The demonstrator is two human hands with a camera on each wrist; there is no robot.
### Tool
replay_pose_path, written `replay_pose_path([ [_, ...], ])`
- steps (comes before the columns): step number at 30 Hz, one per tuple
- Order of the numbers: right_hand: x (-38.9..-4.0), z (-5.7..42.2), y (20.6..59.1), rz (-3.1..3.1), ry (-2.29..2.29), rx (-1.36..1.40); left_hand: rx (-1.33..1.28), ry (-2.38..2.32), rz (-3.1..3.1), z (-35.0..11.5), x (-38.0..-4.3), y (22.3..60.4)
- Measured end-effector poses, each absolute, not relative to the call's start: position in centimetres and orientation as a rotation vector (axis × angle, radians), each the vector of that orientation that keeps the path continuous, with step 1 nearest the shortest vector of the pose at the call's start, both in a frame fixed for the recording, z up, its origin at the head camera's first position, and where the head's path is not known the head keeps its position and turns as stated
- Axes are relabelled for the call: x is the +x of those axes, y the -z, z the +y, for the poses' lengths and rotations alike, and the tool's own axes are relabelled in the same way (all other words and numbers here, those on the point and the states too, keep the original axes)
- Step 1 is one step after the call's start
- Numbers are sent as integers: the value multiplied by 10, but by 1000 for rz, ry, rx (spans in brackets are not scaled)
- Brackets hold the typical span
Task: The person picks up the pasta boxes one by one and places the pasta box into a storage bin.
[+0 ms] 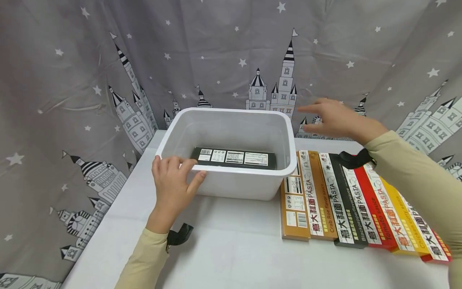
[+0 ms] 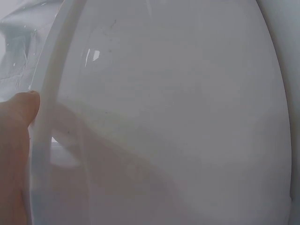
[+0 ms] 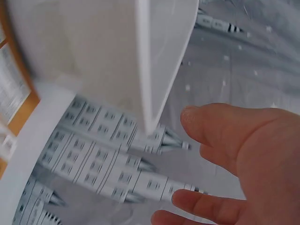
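A castle-print curtain (image 1: 216, 48) hangs behind our desk (image 1: 231, 249), where our left hand (image 1: 173, 186) grips the white bin (image 1: 234, 184) by its rim — a black box (image 1: 234, 158) lies inside — and our right hand (image 1: 335, 119), fingers parted, hovers near the pasta boxes (image 1: 366, 204).
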State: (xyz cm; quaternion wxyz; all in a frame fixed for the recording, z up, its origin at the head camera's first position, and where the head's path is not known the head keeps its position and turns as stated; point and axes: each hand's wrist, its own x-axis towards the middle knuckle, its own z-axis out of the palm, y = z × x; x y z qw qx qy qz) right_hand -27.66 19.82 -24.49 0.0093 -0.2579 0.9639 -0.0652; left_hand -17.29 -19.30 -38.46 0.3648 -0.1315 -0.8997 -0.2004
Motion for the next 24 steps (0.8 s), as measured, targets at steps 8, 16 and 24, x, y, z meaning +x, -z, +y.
replay_pose_path([
  [8, -248, 265, 266, 3054, 178, -729, -341, 508, -2307, -193, -172, 384],
  [16, -209, 320, 291, 3084, 171, -476, -338, 516, -2314, -193, -171, 383],
  [24, -169, 370, 328, 3059, 207, -195, -342, 527, -2312, -192, -172, 384],
])
